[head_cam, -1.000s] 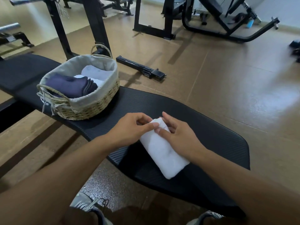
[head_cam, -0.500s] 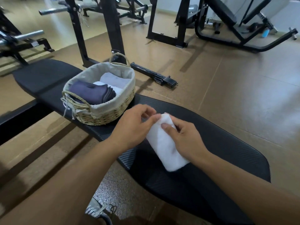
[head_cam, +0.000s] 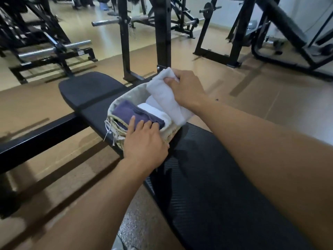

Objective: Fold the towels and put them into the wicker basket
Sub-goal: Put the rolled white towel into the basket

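Note:
My right hand (head_cam: 183,89) grips a folded white towel (head_cam: 164,94) and holds it over the right side of the wicker basket (head_cam: 117,131), its lower end hanging past the basket's near rim. The basket has a beige cloth lining and sits on a black padded bench (head_cam: 207,177). Inside lie a folded dark purple towel (head_cam: 129,113) and a folded white towel (head_cam: 156,112). My left hand (head_cam: 144,139) rests on the basket's near rim, its straight fingers touching the purple towel.
A black rack upright (head_cam: 163,33) stands just behind the basket. Barbells (head_cam: 54,49) on racks are at the left, and more black gym frames (head_cam: 270,33) stand at the back right. The floor around the bench is brown.
My right hand lifted the white towel off the bench and carried it left over the basket. My left hand let go of the towel and moved to the basket's near rim.

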Tool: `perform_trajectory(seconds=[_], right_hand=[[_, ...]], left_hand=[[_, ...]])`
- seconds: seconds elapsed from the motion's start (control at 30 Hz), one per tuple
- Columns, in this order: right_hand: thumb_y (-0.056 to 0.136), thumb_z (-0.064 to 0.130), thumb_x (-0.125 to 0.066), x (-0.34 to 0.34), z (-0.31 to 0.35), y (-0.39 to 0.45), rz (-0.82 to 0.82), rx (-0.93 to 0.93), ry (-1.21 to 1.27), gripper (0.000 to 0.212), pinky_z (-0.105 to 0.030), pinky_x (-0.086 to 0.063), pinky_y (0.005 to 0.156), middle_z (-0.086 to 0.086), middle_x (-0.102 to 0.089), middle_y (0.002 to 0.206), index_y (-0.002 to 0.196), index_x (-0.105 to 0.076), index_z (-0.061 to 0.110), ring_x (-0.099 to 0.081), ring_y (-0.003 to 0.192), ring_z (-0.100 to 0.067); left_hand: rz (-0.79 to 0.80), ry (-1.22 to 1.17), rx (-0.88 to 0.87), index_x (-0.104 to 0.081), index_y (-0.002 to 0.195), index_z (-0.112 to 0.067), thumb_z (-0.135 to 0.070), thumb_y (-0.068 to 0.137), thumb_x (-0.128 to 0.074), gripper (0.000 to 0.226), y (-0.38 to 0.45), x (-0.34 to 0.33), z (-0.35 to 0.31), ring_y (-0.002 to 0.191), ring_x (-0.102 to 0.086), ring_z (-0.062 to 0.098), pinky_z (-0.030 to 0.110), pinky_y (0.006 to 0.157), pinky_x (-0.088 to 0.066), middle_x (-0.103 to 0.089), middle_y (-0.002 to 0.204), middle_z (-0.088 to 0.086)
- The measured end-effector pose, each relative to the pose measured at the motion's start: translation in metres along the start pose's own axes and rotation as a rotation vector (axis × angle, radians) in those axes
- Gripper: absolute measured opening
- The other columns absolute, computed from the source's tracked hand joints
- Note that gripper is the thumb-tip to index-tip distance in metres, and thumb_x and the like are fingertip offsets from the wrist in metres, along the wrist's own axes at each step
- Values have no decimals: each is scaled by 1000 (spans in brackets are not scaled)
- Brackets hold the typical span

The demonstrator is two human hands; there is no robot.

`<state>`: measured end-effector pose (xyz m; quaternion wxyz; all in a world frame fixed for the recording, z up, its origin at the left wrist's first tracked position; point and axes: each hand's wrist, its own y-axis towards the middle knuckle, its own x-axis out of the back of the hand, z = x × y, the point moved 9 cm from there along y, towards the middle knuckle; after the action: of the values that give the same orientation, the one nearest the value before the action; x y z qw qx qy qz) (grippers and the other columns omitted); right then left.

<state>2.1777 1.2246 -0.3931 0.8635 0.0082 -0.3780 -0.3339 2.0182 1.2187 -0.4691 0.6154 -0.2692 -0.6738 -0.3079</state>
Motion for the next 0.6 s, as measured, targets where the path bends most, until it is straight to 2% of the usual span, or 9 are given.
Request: perform_trajectory(seconds=[0.07, 0.13, 0.2, 0.23, 0.3, 0.37, 0.43, 0.47, 0.6], right_hand=[[104, 31, -48, -19, 6, 27, 40, 5, -17, 25, -32, -45, 75, -4, -70, 108, 112, -70, 22, -63, 99, -22], [103, 31, -49, -40, 9, 50, 105, -21, -89, 27, -36, -50, 82, -8, -68, 111, 113, -69, 16, -63, 103, -26], [104, 32, -49, -62, 5, 66, 209, -63, -259, 34, -35, -49, 85, -15, -66, 118, 120, -66, 7, -62, 111, -33], [104, 33, -48, -73, 2, 68, 274, -78, -345, 37, -34, -46, 83, -18, -65, 121, 122, -64, 4, -61, 114, -35], [105, 33, -47, -91, -6, 65, 388, -85, -450, 41, -32, -39, 80, -20, -63, 125, 123, -62, 0, -60, 117, -36], [106, 33, -44, -103, -18, 61, 431, -92, -479, 42, -31, -38, 80, -22, -63, 126, 124, -61, -1, -59, 118, -37], [108, 31, -39, -107, -22, 57, 424, -76, -483, 42, -32, -39, 81, -23, -62, 128, 125, -61, -1, -58, 118, -37], [109, 30, -37, -108, -23, 56, 422, -64, -482, 43, -34, -40, 84, -23, -62, 130, 126, -61, -1, -58, 120, -36], [109, 37, -36, -104, -23, 56, 438, -55, -526, 49, -35, -40, 97, -20, -62, 133, 130, -60, -2, -56, 122, -35]], left_hand=[[-24, -38, 3, -52, 133, -22, -52, 91, -50, 52, 2, 4, 4, 140, -41, 18, 41, 122, 9, -56, 141, -2], [-43, -73, 34, -55, 122, -23, -50, 90, -52, 42, 4, 7, 8, 130, -49, 16, 38, 119, 9, -63, 128, -3], [-78, -120, 70, -52, 112, -22, -46, 88, -54, 34, 5, 9, 11, 121, -55, 17, 36, 118, 7, -67, 114, -3], [-105, -134, 74, -49, 115, -21, -45, 87, -55, 37, 5, 11, 12, 120, -56, 19, 37, 119, 6, -66, 112, -2], [-124, -121, 59, -42, 137, -14, -46, 87, -54, 61, 6, 11, 9, 130, -50, 21, 38, 122, 7, -62, 126, 3], [-94, -76, 24, -24, 154, -6, -50, 91, -50, 81, 9, 8, 5, 147, -33, 23, 42, 125, 6, -44, 153, 10], [-60, -30, -20, -16, 158, -5, -53, 93, -47, 86, 12, 4, 0, 154, -16, 24, 45, 126, 6, -22, 166, 12], [-50, -24, -30, -14, 159, -6, -54, 94, -47, 87, 13, 2, -1, 155, -12, 24, 46, 126, 6, -17, 167, 12], [-24, -51, -47, -12, 160, -10, -56, 93, -49, 89, 15, -4, -4, 156, -7, 25, 47, 125, 4, -12, 168, 11]])
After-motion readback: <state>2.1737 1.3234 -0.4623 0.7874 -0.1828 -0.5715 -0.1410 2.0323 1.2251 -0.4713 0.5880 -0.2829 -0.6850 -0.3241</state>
